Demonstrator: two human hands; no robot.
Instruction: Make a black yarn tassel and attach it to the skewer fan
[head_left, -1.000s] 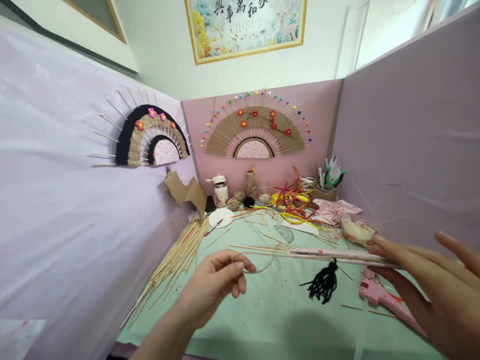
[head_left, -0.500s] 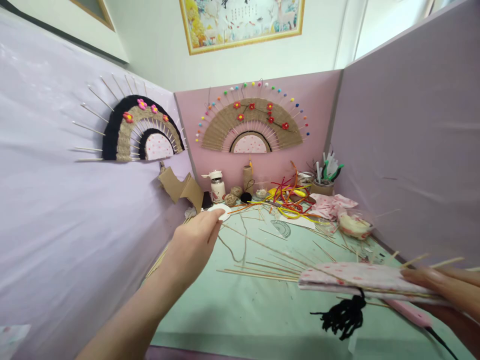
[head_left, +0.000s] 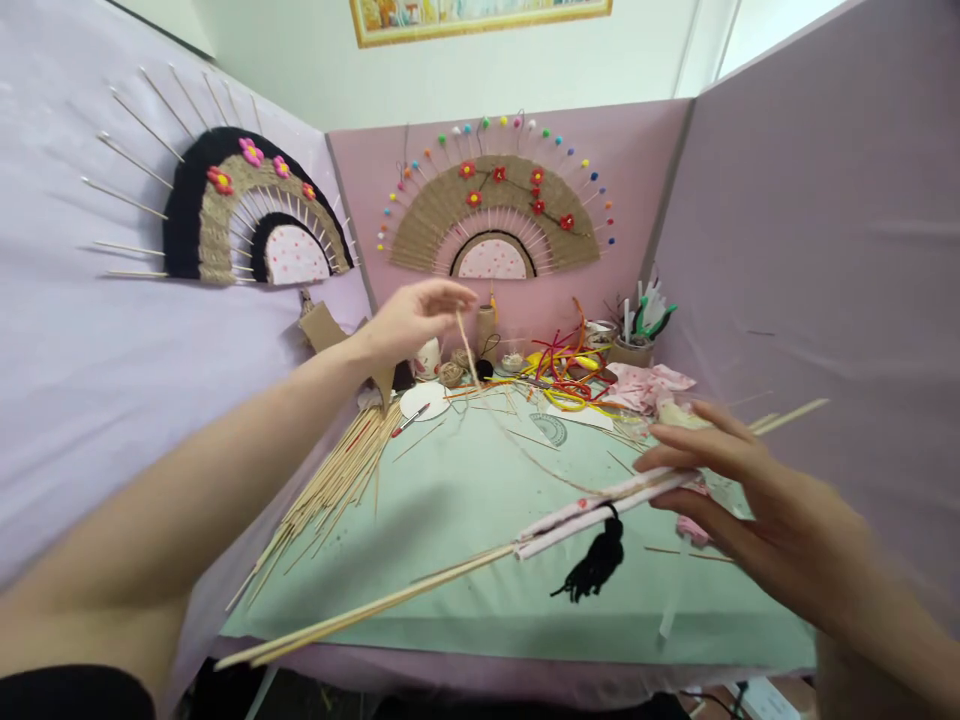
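Note:
Raised over the far left of the table, my left hand [head_left: 424,312] pinches a strand of jute twine [head_left: 469,350]. The twine droops across to a half-round piece in pink-dotted cloth [head_left: 562,520], which is seen edge-on. My right hand [head_left: 720,480] grips this piece between thumb and fingers at its right end. Thin bamboo sticks [head_left: 375,610] jut from the piece toward the lower left, and more show past my right hand. A black yarn tassel [head_left: 596,560] hangs from its near side.
Many loose sticks [head_left: 337,470] lie at the left, near a white disc [head_left: 425,400] and a pen-like tool [head_left: 410,420]. Pipe cleaners [head_left: 577,375], pink cloth [head_left: 649,385] and a protractor [head_left: 549,428] lie farther back. Finished fans [head_left: 420,235] hang on the partitions.
My left hand has risen with the twine, away from the white disc. The cloth-covered piece has turned edge-on and moved left, its sticks now pointing down toward the lower left.

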